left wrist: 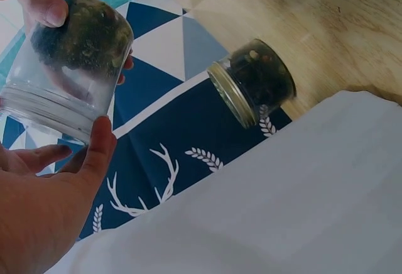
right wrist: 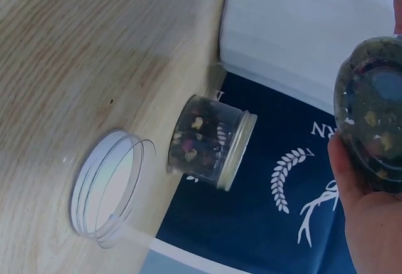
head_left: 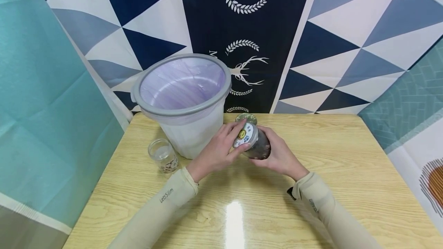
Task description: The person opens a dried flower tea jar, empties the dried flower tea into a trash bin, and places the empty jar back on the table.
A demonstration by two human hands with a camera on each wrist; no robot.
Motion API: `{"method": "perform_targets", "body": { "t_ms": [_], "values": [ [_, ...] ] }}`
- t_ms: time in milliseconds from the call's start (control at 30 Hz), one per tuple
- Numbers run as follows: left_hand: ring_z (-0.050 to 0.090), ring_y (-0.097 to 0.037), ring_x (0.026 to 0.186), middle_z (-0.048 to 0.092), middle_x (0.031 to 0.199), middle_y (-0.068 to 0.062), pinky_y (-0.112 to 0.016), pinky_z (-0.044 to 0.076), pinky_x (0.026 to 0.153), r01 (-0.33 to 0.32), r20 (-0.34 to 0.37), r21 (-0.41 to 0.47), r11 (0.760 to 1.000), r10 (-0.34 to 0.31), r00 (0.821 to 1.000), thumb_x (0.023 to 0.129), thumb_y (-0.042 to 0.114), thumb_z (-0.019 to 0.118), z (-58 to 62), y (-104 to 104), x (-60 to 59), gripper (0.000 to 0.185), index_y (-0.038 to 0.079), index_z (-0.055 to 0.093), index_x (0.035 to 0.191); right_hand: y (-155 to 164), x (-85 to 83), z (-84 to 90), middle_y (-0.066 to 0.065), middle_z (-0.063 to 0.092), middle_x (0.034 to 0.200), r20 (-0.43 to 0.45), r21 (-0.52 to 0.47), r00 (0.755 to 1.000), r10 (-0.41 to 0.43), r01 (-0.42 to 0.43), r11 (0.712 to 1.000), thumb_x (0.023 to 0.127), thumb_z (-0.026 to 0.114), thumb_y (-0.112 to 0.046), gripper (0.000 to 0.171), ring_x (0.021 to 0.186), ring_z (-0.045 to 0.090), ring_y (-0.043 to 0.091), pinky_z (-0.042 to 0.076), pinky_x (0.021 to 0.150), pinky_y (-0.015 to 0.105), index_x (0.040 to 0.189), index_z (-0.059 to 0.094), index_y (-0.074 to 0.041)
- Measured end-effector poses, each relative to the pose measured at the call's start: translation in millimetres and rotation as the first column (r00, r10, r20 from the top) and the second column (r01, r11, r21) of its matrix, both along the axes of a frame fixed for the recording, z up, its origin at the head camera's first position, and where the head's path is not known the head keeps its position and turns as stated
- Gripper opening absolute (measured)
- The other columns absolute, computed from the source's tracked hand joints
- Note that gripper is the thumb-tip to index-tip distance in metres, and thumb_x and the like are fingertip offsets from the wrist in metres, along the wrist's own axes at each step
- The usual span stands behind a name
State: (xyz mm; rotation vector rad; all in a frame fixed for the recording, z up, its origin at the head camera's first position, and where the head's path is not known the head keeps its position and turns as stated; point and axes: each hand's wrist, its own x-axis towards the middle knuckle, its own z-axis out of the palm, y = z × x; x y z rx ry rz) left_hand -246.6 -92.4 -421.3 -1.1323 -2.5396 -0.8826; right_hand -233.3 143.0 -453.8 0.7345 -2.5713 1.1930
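Observation:
My right hand [head_left: 277,153] grips the body of a clear jar [head_left: 260,147] with dark dried contents, tilted so its top faces left. My left hand [head_left: 223,145] holds that jar's round lid [head_left: 245,135], which bears a white printed label, with thumb and fingers on opposite sides of its edge. In the left wrist view, the dark contents [left wrist: 81,32] lie toward the jar's base, and the threaded-looking end [left wrist: 47,114] is by my left fingers. The right wrist view shows the jar's base [right wrist: 377,120] close up. Behind it stands a second jar [right wrist: 204,139] with a gold lid.
A white bin [head_left: 194,137] with a grey rim and purple liner stands at the back left. Beside it is a clear glass jar [head_left: 163,156]. A shallow clear round piece [right wrist: 113,189] lies on the table near the gold-lidded jar. Patterned cloth [head_left: 346,49] hangs behind the table.

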Motion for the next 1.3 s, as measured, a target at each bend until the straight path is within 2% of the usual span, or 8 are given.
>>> {"method": "perform_targets", "body": {
  "t_ms": [233,367,467,533,633,800,1167,1300],
  "values": [
    [0.052,-0.026,0.132,0.048,0.149,-0.013,-0.043,0.049,0.110,0.022,0.016,-0.018,1.000,-0.022,1.000,0.103,0.048,0.053,1.5,-0.2,-2.3,0.074,0.015,0.029,0.165,0.3,1.3,1.8,0.012,0.060,0.139,-0.005,0.018,1.000,0.019,-0.019,1.000,0.067,0.096,-0.020,0.098,0.119,0.061,0.028,0.052,0.097,0.051,0.149,0.045,-0.005],
    [0.055,-0.027,0.128,0.048,0.147,-0.015,-0.044,0.052,0.107,0.031,-0.028,-0.034,0.999,-0.032,0.999,0.105,0.065,0.030,-2.6,2.5,-4.0,0.079,0.012,0.029,0.163,-0.8,2.5,2.3,0.012,0.061,0.137,0.008,0.010,1.000,0.029,-0.029,1.000,0.067,0.096,-0.018,0.096,0.118,0.061,0.027,0.053,0.097,0.049,0.148,0.046,-0.006],
    [0.060,-0.024,0.112,0.051,0.137,-0.016,-0.041,0.057,0.096,0.020,-0.079,-0.043,0.999,-0.024,0.997,0.101,0.075,0.013,-7.6,5.4,-5.9,0.092,0.006,0.035,0.158,-2.1,3.5,2.2,0.011,0.062,0.135,0.017,0.013,0.999,0.037,-0.037,0.999,0.067,0.095,-0.018,0.094,0.115,0.062,0.025,0.055,0.095,0.047,0.147,0.047,-0.007],
    [0.060,-0.022,0.102,0.053,0.129,-0.016,-0.039,0.059,0.087,0.009,-0.110,-0.043,0.999,-0.014,0.994,0.099,0.076,0.008,-10.7,7.0,-7.3,0.097,0.003,0.040,0.154,-3.2,4.4,2.2,0.010,0.063,0.134,0.024,0.015,0.999,0.044,-0.044,0.999,0.067,0.095,-0.019,0.092,0.114,0.062,0.024,0.055,0.094,0.045,0.146,0.048,-0.007],
    [0.059,-0.021,0.091,0.054,0.119,-0.015,-0.038,0.059,0.077,-0.007,-0.158,-0.034,0.999,0.002,0.987,0.099,0.077,0.005,-13.9,8.4,-9.1,0.099,0.000,0.044,0.148,-5.5,5.3,2.7,0.010,0.063,0.133,0.036,0.016,0.998,0.054,-0.055,0.998,0.068,0.094,-0.022,0.091,0.114,0.062,0.024,0.055,0.094,0.045,0.145,0.048,-0.007],
    [0.060,-0.021,0.085,0.056,0.115,-0.016,-0.038,0.059,0.071,-0.025,-0.218,-0.012,1.000,0.021,0.976,0.099,0.075,0.004,-16.8,8.6,-11.1,0.099,-0.001,0.046,0.144,-7.6,4.7,2.3,0.009,0.064,0.132,0.049,0.017,0.997,0.058,-0.059,0.998,0.067,0.094,-0.022,0.090,0.115,0.062,0.023,0.054,0.095,0.046,0.144,0.049,-0.008],
    [0.059,-0.020,0.080,0.055,0.111,-0.014,-0.036,0.059,0.067,-0.045,-0.209,-0.006,0.999,0.043,0.977,0.099,0.075,0.002,-19.1,6.7,-11.5,0.099,-0.001,0.047,0.145,-13.1,5.5,2.0,0.008,0.065,0.129,0.036,0.009,0.998,0.048,-0.048,0.999,0.064,0.094,-0.022,0.090,0.113,0.063,0.023,0.056,0.095,0.047,0.142,0.051,-0.009],
    [0.058,-0.019,0.076,0.055,0.107,-0.013,-0.034,0.057,0.063,-0.063,-0.240,0.008,0.998,0.063,0.969,0.100,0.074,0.003,-20.3,7.9,-9.6,0.098,-0.001,0.047,0.144,-14.9,8.0,0.0,0.008,0.065,0.128,-0.025,0.039,0.999,0.033,-0.032,0.999,0.063,0.094,-0.022,0.092,0.110,0.064,0.022,0.058,0.094,0.047,0.142,0.050,-0.008]
  ]
}}
